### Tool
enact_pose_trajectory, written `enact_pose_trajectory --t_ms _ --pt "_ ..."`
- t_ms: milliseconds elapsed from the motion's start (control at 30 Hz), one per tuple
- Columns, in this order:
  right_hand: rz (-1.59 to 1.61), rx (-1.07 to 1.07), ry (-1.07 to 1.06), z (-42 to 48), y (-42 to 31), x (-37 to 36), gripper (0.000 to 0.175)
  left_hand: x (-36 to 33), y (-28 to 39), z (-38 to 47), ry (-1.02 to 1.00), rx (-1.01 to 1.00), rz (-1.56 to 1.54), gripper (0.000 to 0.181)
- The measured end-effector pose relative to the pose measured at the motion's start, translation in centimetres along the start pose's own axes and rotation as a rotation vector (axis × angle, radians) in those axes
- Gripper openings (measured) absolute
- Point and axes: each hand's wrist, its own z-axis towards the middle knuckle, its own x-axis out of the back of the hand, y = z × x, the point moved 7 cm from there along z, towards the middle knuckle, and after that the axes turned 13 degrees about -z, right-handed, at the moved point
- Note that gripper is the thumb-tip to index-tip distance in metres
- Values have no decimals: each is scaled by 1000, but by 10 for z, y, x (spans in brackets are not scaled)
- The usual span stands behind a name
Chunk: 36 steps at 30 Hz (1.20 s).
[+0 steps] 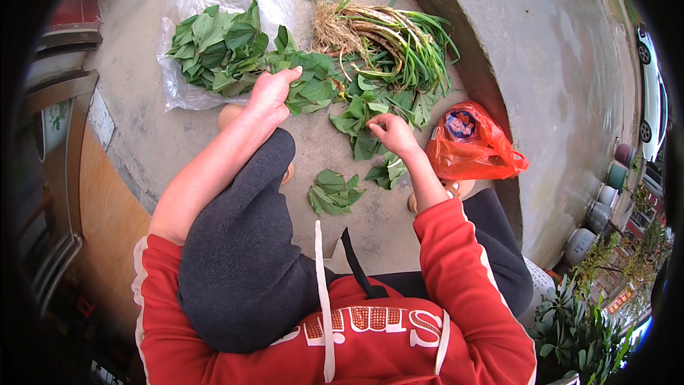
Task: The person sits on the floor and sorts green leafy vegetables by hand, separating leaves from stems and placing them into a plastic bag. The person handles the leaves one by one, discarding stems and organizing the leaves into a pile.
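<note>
My left hand [271, 92] is closed around a bunch of leafy greens [315, 77], its thumb lying on top. Beside it, a heap of the same broad green leaves [216, 48] rests on a clear plastic bag [184, 93]. My right hand [396, 133] is at the edge of loose leafy greens [359, 112] on the concrete, thumb and fingertips close together. Whether a leaf or stem is between them cannot be made out. Two smaller clumps, one leaf clump [332, 192] and another leaf clump [389, 172], lie nearer to me.
Spring onions [401, 37] with dry roots lie beyond my hands. A red plastic bag [470, 144] holding a package stands at the right, beside a low concrete ledge [494, 80]. Wooden furniture [109, 187] is at the left. My knees flank the work area.
</note>
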Motion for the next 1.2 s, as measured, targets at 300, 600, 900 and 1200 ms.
enact_pose_trajectory --t_ms 300,600,900,1200 --pt "-208 -103 584 -4 29 58 13 0 4 -3 6 -12 -5 20" --pt "-82 172 251 -5 39 15 23 0 3 -3 -3 -10 4 20" --pt "-321 -232 459 -1 62 54 29 0 4 -4 13 -16 20 22" --pt "-2 -359 352 -11 69 48 21 0 3 -5 15 5 32 22"
